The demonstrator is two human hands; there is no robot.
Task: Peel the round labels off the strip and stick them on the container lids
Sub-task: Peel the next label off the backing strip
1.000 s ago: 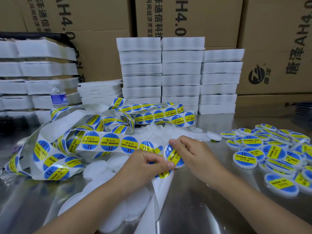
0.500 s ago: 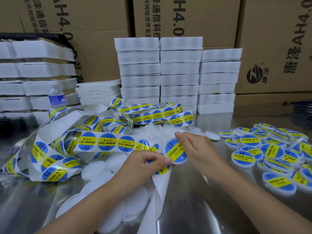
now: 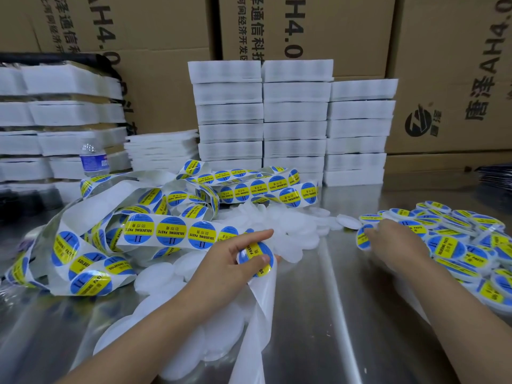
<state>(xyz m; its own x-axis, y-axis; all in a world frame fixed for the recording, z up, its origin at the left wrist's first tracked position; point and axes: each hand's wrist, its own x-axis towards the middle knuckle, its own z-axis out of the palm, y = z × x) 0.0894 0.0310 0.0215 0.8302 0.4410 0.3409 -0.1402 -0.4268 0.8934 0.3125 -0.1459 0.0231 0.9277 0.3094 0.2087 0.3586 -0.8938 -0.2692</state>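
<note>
Left hand [image 3: 232, 261] is pinching the white backing strip of blue-and-yellow round labels [image 3: 166, 231], thumb pressing on the end label [image 3: 256, 257]. The strip's bare peeled tail [image 3: 257, 314] is trailing toward the person.

Right hand [image 3: 396, 245] is holding a single blue-and-yellow disc [image 3: 362, 237] at curled fingertips, at the near edge of the heap of labelled white lids [image 3: 457, 245]. It is too blurred to tell whether the disc is a loose label or already on a lid.

Plain white round lids [image 3: 288, 225] are lying between the hands on the shiny metal table [image 3: 332, 300].

Risks, as judged:
- A loose label folding on itself, or catching a neighbouring lid in the crowded heap.
- The label landing off-centre.
- The tangled strip snagging when pulled.
</note>
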